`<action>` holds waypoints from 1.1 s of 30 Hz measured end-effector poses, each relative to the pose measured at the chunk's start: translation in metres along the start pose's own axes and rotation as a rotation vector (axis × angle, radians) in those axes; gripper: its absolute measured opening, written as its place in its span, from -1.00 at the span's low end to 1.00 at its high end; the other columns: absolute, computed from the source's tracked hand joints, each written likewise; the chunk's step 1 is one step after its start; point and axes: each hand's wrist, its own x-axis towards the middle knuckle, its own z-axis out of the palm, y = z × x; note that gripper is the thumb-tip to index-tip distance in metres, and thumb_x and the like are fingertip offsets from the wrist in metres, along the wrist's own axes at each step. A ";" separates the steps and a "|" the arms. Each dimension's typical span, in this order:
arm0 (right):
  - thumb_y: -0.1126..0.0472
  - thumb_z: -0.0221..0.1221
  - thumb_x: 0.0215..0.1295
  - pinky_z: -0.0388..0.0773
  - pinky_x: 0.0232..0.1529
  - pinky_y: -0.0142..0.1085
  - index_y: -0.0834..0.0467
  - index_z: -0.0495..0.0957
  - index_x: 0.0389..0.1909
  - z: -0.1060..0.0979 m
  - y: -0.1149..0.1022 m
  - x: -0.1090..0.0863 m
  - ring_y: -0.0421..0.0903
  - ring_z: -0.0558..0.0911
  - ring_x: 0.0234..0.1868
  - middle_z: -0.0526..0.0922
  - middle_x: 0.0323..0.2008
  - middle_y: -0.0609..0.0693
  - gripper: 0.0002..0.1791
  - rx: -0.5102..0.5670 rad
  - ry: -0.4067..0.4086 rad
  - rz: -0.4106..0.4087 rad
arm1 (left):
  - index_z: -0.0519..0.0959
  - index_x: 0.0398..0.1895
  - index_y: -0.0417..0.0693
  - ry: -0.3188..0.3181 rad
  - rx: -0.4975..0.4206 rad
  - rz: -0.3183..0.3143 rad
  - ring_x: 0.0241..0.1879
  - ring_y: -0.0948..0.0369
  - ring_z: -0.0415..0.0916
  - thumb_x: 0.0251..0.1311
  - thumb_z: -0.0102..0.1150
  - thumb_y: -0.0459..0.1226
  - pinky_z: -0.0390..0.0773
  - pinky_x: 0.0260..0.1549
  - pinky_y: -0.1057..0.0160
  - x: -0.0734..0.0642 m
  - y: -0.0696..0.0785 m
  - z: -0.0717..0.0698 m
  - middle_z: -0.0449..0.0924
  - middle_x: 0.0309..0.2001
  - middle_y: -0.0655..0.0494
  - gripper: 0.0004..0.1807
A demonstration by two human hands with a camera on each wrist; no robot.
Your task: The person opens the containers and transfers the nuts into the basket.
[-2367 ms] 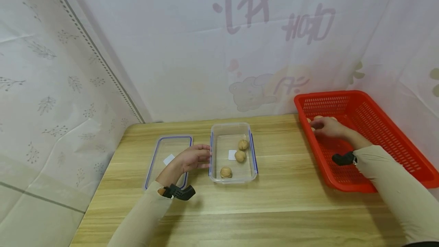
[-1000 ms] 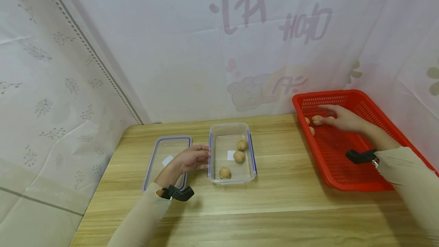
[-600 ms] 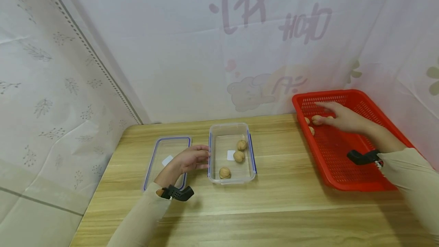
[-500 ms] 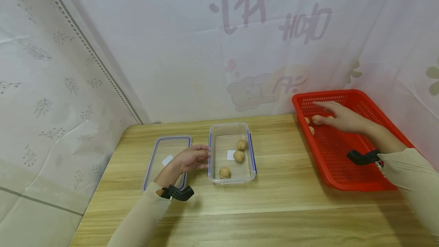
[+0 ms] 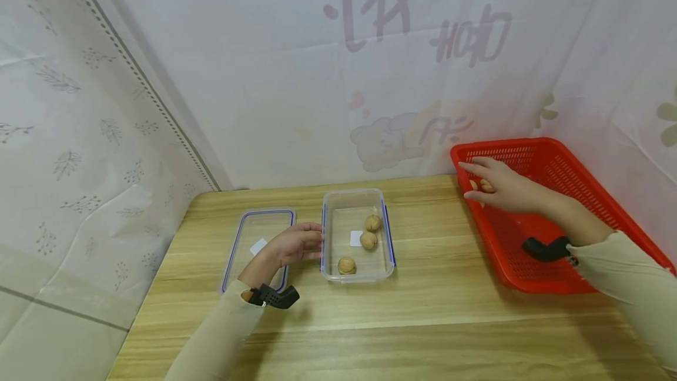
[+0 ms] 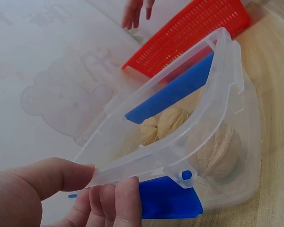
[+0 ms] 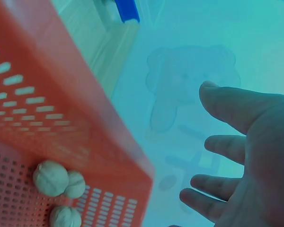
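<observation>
My left hand [image 5: 299,244] pinches the left rim of a clear plastic food container [image 5: 332,278] with blue side latches; in the left wrist view the thumb lies on the rim and the fingers curl beneath it by a latch. Three walnuts lie inside: one walnut [image 5: 347,266] near the front, a second walnut [image 5: 368,240] and a third walnut [image 5: 372,223] touching at the right. My right hand [image 5: 502,188] hovers over the left side of a red plastic basket [image 5: 510,278], fingers spread and holding nothing. Below it several walnuts [image 7: 50,178] sit in the basket's corner, partly hidden in the head view.
A clear lid [image 5: 264,213] with a blue seal lies on the wooden table [image 5: 370,334], left of the container and partly under the left forearm. A printed white curtain [image 5: 275,75] hangs behind the table. The basket's raised wall stands between its walnuts and the container.
My right hand has come up from among the basket's walnuts, opened, moved right, then shifted left toward the basket's left rim. My left hand and the container stay put.
</observation>
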 end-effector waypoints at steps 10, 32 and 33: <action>-0.18 0.25 0.38 -0.17 0.38 0.54 0.24 0.17 0.54 0.011 -0.023 0.002 0.44 -0.04 0.52 -0.04 0.54 0.43 -0.09 -0.110 -0.021 -0.015 | 0.32 0.17 -0.41 0.000 -0.002 -0.001 -0.27 0.25 0.51 0.42 0.01 -0.44 0.74 -0.19 0.28 0.000 0.000 0.000 0.50 -0.29 0.08 -0.67; -0.10 0.27 0.39 -0.26 0.41 0.51 0.14 0.20 0.55 0.048 -0.063 0.030 0.37 -0.07 0.55 -0.04 0.57 0.36 -0.16 -0.104 -0.063 -0.168 | 0.34 0.14 -0.36 -0.013 -0.009 0.001 -0.29 0.27 0.53 0.42 0.03 -0.43 0.74 -0.19 0.29 0.000 0.000 -0.001 0.51 -0.30 0.10 -0.70; -0.11 0.27 0.39 -0.25 0.40 0.52 0.14 0.20 0.55 0.050 -0.065 0.031 0.36 -0.07 0.56 -0.04 0.57 0.35 -0.16 -0.113 -0.065 -0.178 | 0.34 0.14 -0.36 -0.013 -0.009 0.001 -0.29 0.27 0.53 0.42 0.03 -0.43 0.74 -0.19 0.29 0.000 0.000 -0.001 0.51 -0.30 0.10 -0.70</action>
